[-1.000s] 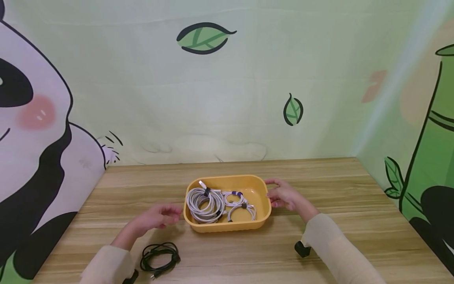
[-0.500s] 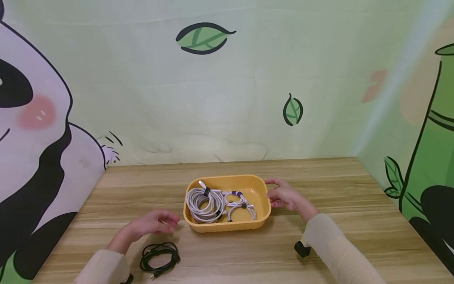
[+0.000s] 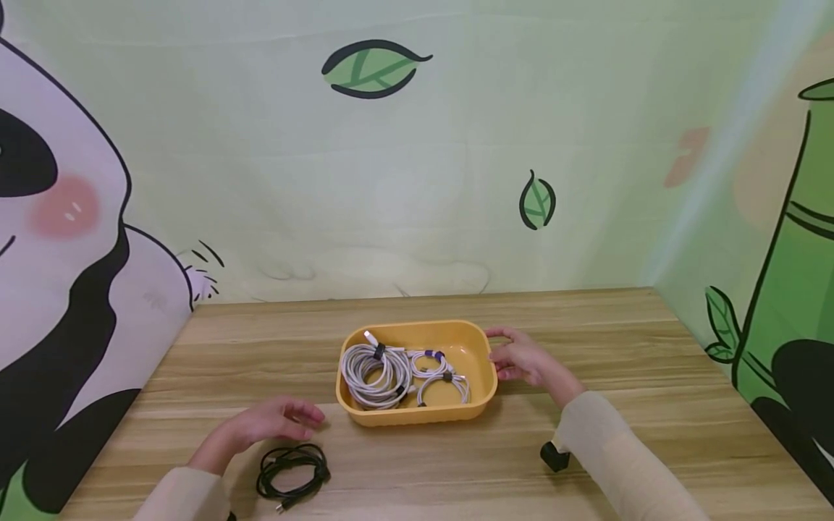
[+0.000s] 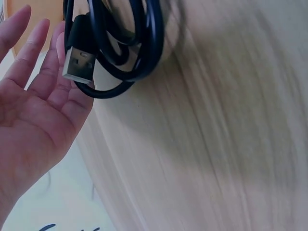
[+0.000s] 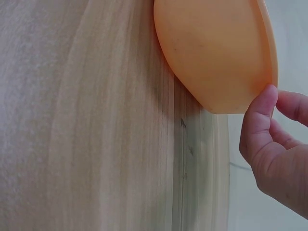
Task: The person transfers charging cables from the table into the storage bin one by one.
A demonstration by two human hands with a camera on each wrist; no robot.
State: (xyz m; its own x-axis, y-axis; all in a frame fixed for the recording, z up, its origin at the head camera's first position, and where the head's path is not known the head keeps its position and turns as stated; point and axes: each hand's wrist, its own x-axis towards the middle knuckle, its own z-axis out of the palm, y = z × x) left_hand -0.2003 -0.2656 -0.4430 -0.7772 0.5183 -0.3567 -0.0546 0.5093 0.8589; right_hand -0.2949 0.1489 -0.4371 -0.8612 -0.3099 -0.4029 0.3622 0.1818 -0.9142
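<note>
A yellow plastic bin (image 3: 417, 417) sits mid-table. Inside, a large coiled white cable (image 3: 357, 381) fills the left side, beside two smaller white cable coils (image 3: 449, 377). My right hand (image 3: 523, 359) holds the bin's right end, thumb at the rim (image 5: 274, 91) and fingers around the outside. To the left of the bin, my left hand (image 3: 276, 422) hovers with relaxed fingers, holding nothing. Just in front of it lies a coiled black USB cable (image 3: 321, 472). In the left wrist view its USB plug (image 4: 80, 65) overlaps the fingers.
The wooden table (image 3: 456, 477) runs back to a light green cloth wall (image 3: 456, 181) printed with leaves and a panda. A small black block (image 3: 555, 456) is attached under the right sleeve.
My left hand has moved away from the bin's left end, leftward and nearer to me, toward the black cable. The right hand and the bin have stayed in place.
</note>
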